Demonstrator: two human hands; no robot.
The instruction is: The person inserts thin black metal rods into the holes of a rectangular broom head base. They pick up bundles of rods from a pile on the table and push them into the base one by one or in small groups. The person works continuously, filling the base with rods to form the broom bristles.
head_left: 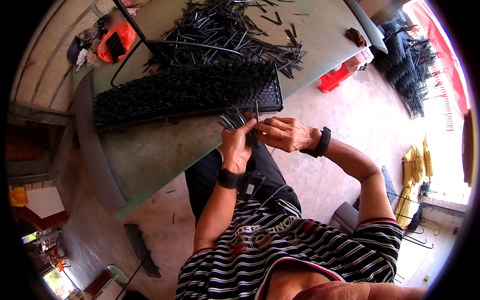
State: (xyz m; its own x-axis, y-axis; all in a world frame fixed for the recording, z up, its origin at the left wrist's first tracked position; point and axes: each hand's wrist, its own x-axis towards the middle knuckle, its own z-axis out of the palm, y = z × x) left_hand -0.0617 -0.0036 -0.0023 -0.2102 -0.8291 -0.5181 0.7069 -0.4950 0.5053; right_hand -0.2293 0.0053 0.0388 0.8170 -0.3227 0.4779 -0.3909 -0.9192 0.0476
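My left hand (235, 147) is closed around a bundle of thin black strips (231, 119), whose ends fan out above the thumb. Right beside it, my right hand (287, 134) has its fingertips pinched together against the bundle, apparently on a single strip (257, 108) that stands up between the hands. Just beyond both hands lies a long black rectangular frame (187, 94), densely covered with short black bristle-like pieces. At its right end a perforated, honeycomb-like surface (271, 92) shows with fewer pieces in it.
A heap of loose black strips (215, 37) lies behind the frame on the greenish table (150, 150). A bent black metal rod (132, 22) rises at the far left near an orange bag (120, 42). A red stool (334, 80) and stacked black frames (402, 62) stand to the right.
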